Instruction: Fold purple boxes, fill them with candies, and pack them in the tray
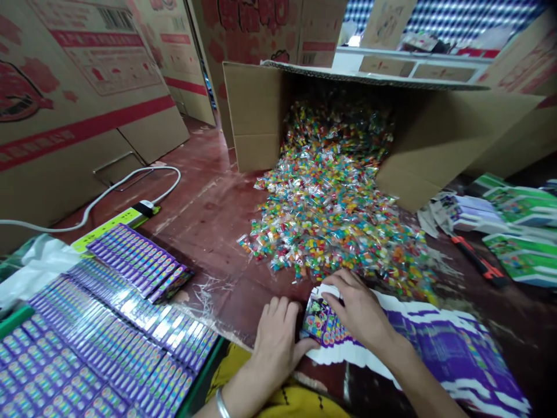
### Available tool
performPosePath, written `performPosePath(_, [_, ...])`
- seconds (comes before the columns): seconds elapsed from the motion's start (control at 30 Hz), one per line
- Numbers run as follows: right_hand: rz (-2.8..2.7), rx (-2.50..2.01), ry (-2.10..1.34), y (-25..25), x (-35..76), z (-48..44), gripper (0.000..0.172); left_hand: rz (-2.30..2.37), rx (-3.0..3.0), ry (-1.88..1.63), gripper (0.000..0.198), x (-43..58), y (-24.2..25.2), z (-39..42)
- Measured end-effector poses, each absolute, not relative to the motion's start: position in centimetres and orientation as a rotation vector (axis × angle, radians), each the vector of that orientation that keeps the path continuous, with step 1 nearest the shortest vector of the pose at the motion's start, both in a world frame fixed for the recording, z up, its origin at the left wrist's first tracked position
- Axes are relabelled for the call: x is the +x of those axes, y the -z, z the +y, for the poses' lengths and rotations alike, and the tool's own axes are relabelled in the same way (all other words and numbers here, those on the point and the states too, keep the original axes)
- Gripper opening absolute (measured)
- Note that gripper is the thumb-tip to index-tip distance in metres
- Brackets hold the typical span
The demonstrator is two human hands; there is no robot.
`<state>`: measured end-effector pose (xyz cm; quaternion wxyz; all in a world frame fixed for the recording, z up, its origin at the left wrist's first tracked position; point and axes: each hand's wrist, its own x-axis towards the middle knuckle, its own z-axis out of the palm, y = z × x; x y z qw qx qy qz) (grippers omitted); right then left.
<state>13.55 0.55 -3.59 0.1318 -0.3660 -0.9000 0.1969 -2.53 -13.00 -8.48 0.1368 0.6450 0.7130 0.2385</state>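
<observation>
a scuffed table [209, 203] bears candy packets [326, 209] and purple cartons [448, 345]

Lettering [252, 10] on cartons [261, 43], none readable

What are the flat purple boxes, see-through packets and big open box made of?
Flat purple boxes: probably thin printed card, perhaps glossy, with white flaps. Little packets: seemingly clear plastic film, shiny, colors showing through. Big open box: matte brown cardboard; its edge looks corrugated.

Purple cartons [331, 330] — smooth card
</observation>
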Motion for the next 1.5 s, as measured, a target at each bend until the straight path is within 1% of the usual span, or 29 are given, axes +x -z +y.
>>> performPosePath(0.07, [-2.488,-1.083,-0.689,3.3,13.6,0.6,0.008,2.052,1.827,-0.743,0.05,-2.3,8.3,-13.2])
performPosePath(0.2, [-2.279,-1.081,-1.023,1.5,13.9,0.5,0.014,1.838,1.588,-0.995,0.033,-2.2,6.8,-13.4])
performPosePath(0.3, [-2.151,-1.02,-1.33,-0.3,13.9,0.1,0.016,1.51,1.188,-1.18,0.023,-3.0,4.9,-13.0])
performPosePath(0.4, [-2.068,-0.911,-1.474,-1.4,13.5,-0.4,0.017,1.068,0.832,-1.226,0.029,-4.1,3.4,-12.5])
performPosePath(0.5, [-2.035,-0.852,-1.462,-1.5,12.8,-1.0,0.015,0.817,0.632,-1.163,0.037,-4.8,2.7,-12.2])
performPosePath(0.6, [-2.077,-0.839,-1.239,-1.3,12.5,-1.7,0.008,0.737,0.521,-1.185,0.046,-5.1,2.3,-12.3])
performPosePath(0.63, [-2.112,-0.84,-1.114,-1.3,12.5,-2.0,0.011,0.717,0.488,-1.213,0.048,-5.1,2.1,-12.4])
performPosePath(0.7, [-2.217,-0.808,-0.909,-1.3,12.6,-2.7,0.031,0.691,0.432,-1.264,0.05,-5.2,1.9,-12.5])
performPosePath(0.73, [-2.287,-0.773,-0.87,-1.2,12.7,-3.0,0.04,0.681,0.417,-1.282,0.051,-5.3,1.8,-12.5])
performPosePath(0.8, [-2.43,-0.698,-0.92,-1.2,12.7,-3.7,0.05,0.672,0.422,-1.301,0.052,-5.5,1.7,-12.5])
performPosePath(0.87, [-2.509,-0.678,-1.033,-1.4,12.6,-4.0,0.052,0.677,0.444,-1.31,0.053,-5.9,1.7,-12.5])
performPosePath(0.93, [-2.515,-0.738,-1.126,-1.8,12.5,-3.8,0.044,0.706,0.496,-1.3,0.055,-6.3,1.7,-12.6])
performPosePath(1.03, [-2.556,-0.798,-1.381,-2.8,12.4,-3.0,0.019,0.765,0.66,-1.188,0.058,-6.7,1.2,-13.1])
performPosePath(1.1, [-2.654,-0.724,-1.607,-3.4,12.4,-2.4,0.007,0.844,0.775,-1.108,0.051,-6.9,0.8,-13.4])
performPosePath(1.17, [-2.67,-0.648,-1.776,-3.5,12.2,-2.1,0.005,0.968,0.873,-1.084,0.037,-7.1,0.5,-13.6])
performPosePath(1.23, [-2.464,-0.746,-1.821,-3.2,11.9,-2.2,0.009,1.122,0.948,-1.139,0.029,-7.2,0.5,-13.7])
performPosePath(1.3, [-2.169,-0.92,-1.743,-2.3,11.4,-2.6,0.025,1.254,0.951,-1.26,0.026,-7.1,1.0,-13.7])
performPosePath(1.37, [-2.02,-0.97,-1.654,-1.2,10.8,-3.2,0.039,1.339,0.881,-1.402,0.022,-6.7,1.8,-13.7])
performPosePath(1.4, [-2.023,-0.949,-1.62,-0.5,10.5,-3.7,0.039,1.366,0.83,-1.46,0.019,-6.4,2.2,-13.7])
performPosePath(1.43, [-2.046,-0.923,-1.579,0.1,10.1,-4.1,0.032,1.389,0.767,-1.504,0.017,-6.0,2.7,-13.8])
performPosePath(1.47, [-2.068,-0.91,-1.513,0.7,9.8,-4.6,0.019,1.415,0.698,-1.537,0.015,-5.6,3.1,-13.8])
performPosePath(1.5, [-2.076,-0.921,-1.413,1.3,9.4,-5.0,0.012,1.445,0.628,-1.569,0.015,-5.1,3.5,-13.7])
